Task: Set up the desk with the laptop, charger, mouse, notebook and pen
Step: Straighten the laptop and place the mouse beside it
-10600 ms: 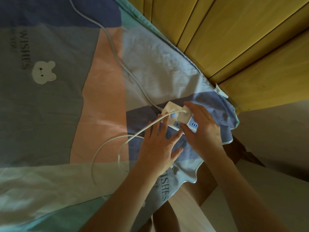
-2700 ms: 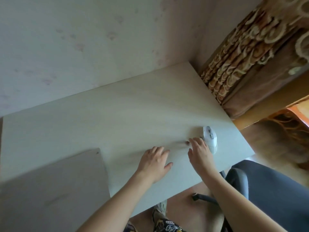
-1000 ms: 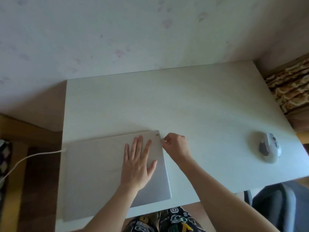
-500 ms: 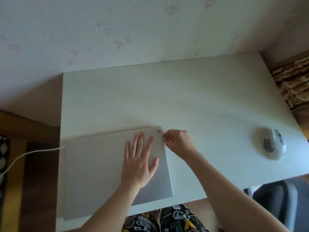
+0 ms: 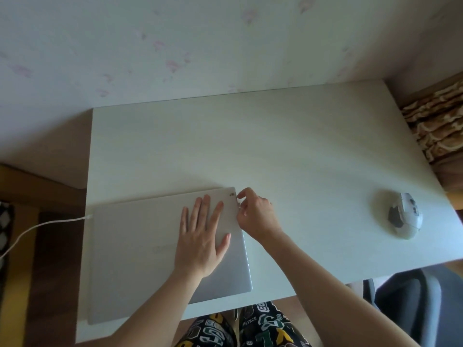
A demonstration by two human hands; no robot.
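A: Where's the laptop [image 5: 140, 246] sitting?

B: Closed and flat on the near left part of the desk [image 5: 275, 146], its near edge close to the desk's front edge. The left hand [image 5: 203, 236] lies on the lid, fingers straight and spread. The right hand [image 5: 255, 215] is curled at the laptop's far right edge, fingertips pinched together against the side. Something small may be between them, perhaps a plug for the mouse, but I can't make it out.

A: And the charger?

B: A white cable [image 5: 37, 226] runs off the left side of the desk and meets the laptop's left edge, so that looks plugged in. The mouse [image 5: 406, 219] sits well apart, near the right end.

A: So which step is this?

B: Probably something at the laptop's right side. Next comes opening the lid, which needs the palm off it. No notebook or pen in view; they'd have to be fetched
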